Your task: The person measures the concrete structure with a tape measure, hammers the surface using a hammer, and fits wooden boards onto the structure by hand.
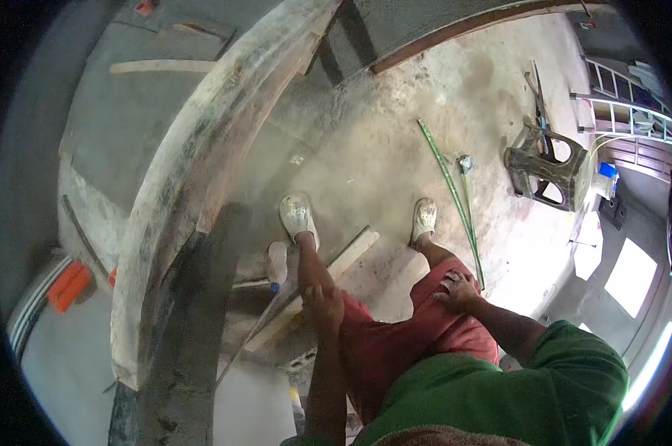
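Note:
My left hand rests at my left knee, just below the hem of the red shorts. Its fingers are blurred and partly hidden, and I cannot make out anything in them. Over my right thigh, my right hand has whitish fingertips curled on the shorts' cloth. A clear plastic bottle with a blue cap lies beside my left leg. Under and between my legs a pale wooden board slants across the floor.
A long, dusty board rises along the left. A green level-like strip lies on the dusty floor near a small tool. To the right are a dark plastic stool on its side and a metal ladder. An orange object stands far left.

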Demonstrator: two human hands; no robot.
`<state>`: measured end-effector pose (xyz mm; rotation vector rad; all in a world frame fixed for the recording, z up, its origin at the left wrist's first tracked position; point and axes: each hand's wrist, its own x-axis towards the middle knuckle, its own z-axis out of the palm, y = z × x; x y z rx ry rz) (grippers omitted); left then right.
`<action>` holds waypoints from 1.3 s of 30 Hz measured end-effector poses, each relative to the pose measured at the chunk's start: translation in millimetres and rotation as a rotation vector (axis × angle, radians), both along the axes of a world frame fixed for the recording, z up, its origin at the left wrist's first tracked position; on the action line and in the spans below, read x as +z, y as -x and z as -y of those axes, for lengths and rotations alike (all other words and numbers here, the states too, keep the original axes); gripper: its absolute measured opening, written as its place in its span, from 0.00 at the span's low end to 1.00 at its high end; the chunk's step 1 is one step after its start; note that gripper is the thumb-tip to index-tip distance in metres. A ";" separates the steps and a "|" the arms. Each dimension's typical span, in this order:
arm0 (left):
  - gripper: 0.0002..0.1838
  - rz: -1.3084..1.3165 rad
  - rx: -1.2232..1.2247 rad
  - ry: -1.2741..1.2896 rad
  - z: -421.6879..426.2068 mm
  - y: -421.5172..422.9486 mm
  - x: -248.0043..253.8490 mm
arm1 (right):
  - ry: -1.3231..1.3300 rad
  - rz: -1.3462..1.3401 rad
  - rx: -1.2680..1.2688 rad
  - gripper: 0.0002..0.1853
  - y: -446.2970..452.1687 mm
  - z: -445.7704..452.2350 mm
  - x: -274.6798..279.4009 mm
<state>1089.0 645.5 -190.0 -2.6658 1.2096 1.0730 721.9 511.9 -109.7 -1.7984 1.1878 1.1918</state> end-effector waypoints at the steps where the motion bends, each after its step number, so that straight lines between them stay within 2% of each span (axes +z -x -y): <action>1: 0.33 -0.056 0.064 -0.058 6.1 -0.2 4.8 | 0.025 0.030 -0.007 0.33 2.5 0.5 4.2; 3: 0.36 -0.105 0.147 -0.104 3.2 1.8 5.7 | 0.050 0.057 -0.056 0.33 16.3 -3.9 8.4; 5: 0.39 -0.092 0.144 -0.031 -18.3 8.4 -20.8 | 0.087 0.081 -0.091 0.32 21.9 13.1 9.9; 7: 0.41 -0.089 0.175 -0.061 -34.4 8.5 -38.0 | 0.245 0.325 -0.202 0.29 9.6 41.5 20.2; 8: 0.44 -0.088 0.190 -0.096 -40.0 8.7 -42.0 | 0.444 0.331 -0.364 0.24 -17.4 60.9 33.9; 11: 0.48 -0.141 0.217 -0.071 -29.8 -2.3 -32.5 | 0.380 0.306 -0.745 0.21 -63.6 114.7 68.5; 12: 0.50 -0.222 0.262 -0.228 -72.9 16.7 -94.0 | 0.402 0.389 -0.702 0.21 -62.5 118.1 69.7; 13: 0.50 -0.235 0.261 -0.221 -51.3 9.2 -74.1 | 0.418 0.469 -0.664 0.20 -57.6 111.9 66.6; 14: 0.51 -0.263 0.258 -0.224 -12.7 -13.2 -25.2 | 0.376 0.547 -0.821 0.19 -42.8 97.6 53.4; 15: 0.52 -0.291 0.250 -0.229 12.8 -29.8 3.1 | 0.397 0.443 -0.649 0.20 -49.8 94.5 60.0; 17: 0.52 -0.300 0.183 -0.166 -11.0 -29.4 -8.4 | 0.340 0.357 -0.297 0.21 -52.2 90.6 61.4; 19: 0.53 -0.316 0.115 -0.102 -14.0 -31.2 -4.7 | 0.342 0.326 -0.253 0.22 -50.5 75.5 47.3; 21: 0.52 -0.344 0.183 0.003 -7.3 -33.2 15.5 | 0.244 0.558 0.096 0.20 -36.5 63.1 26.5; 22: 0.52 -0.354 0.177 0.004 -6.7 -30.3 13.9 | 0.190 0.452 0.267 0.18 -37.7 61.4 19.4; 23: 0.52 -0.300 0.202 0.030 -6.2 -27.3 11.4 | 0.192 0.444 0.264 0.18 -35.1 58.6 19.9; 25: 0.51 -0.247 0.231 0.056 -4.3 -23.4 10.3 | 0.162 0.292 -0.234 0.19 -61.8 70.5 26.0; 26: 0.49 -0.191 0.212 0.046 -2.5 -21.3 10.2 | 0.161 0.286 -0.234 0.19 -68.0 76.3 23.6; 28: 0.48 -0.173 0.185 0.039 4.8 -12.8 16.8 | -0.090 0.287 -0.317 0.24 -68.3 92.7 28.8; 29: 0.47 -0.223 0.235 0.001 11.2 -14.5 28.4 | -0.161 0.125 -0.284 0.25 -102.7 119.0 59.9; 31: 0.44 -0.347 0.320 -0.078 23.4 -21.7 45.6 | -0.134 0.463 -0.123 0.26 -26.8 88.8 26.0; 32: 0.43 -0.399 0.366 -0.118 27.6 -18.0 41.4 | -0.197 0.068 -0.328 0.27 -20.0 88.4 22.7; 34: 0.43 -0.226 0.250 -0.111 13.1 -4.8 21.7 | -0.078 0.136 -0.341 0.26 -19.9 99.6 43.7; 35: 0.43 -0.247 0.248 -0.104 14.0 4.0 17.2 | -0.065 0.119 -0.341 0.26 -8.9 102.1 48.3; 37: 0.40 -0.101 0.166 -0.118 33.2 10.5 28.0 | -0.090 0.134 -0.409 0.25 8.3 107.7 54.6; 38: 0.42 -0.258 0.255 -0.215 48.5 8.9 45.1 | -0.098 0.088 -0.363 0.22 16.3 111.8 59.4; 39: 0.42 -0.254 0.244 -0.205 58.1 15.9 57.8 | -0.088 0.095 -0.373 0.22 31.2 110.6 62.4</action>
